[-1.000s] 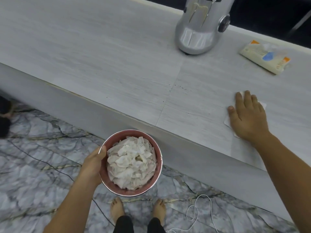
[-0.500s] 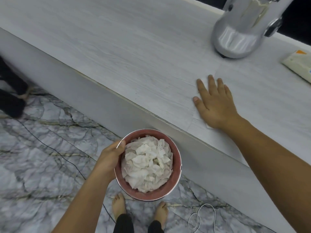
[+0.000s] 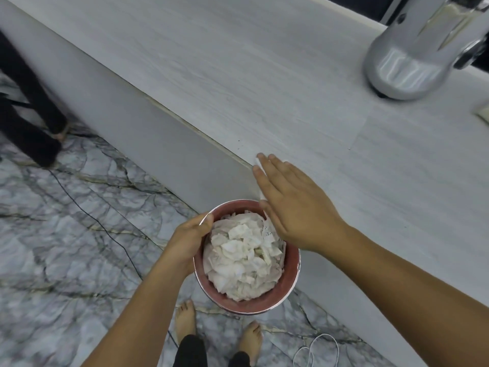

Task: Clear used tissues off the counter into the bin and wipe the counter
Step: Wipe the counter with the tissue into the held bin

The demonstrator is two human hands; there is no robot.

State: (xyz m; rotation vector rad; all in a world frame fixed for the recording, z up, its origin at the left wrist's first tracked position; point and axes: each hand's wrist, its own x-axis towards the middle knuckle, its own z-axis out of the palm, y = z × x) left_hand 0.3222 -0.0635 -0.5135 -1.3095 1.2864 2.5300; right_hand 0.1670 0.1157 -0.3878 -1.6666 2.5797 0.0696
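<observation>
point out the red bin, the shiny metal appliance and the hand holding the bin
round red bin full of white tissues (image 3: 287, 295): head view, inner red wall
shiny silver metal appliance (image 3: 404, 64): head view, rounded base
left hand (image 3: 189, 241): head view, back of hand

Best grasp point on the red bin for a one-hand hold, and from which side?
Take the bin by its rim on the side away from the counter, coming from the left. The left hand holds it that way now: thumb inside the lip, fingers outside. The open top leaves the lip exposed, though tissues heap to the brim and the right hand overhangs the counter side.
</observation>
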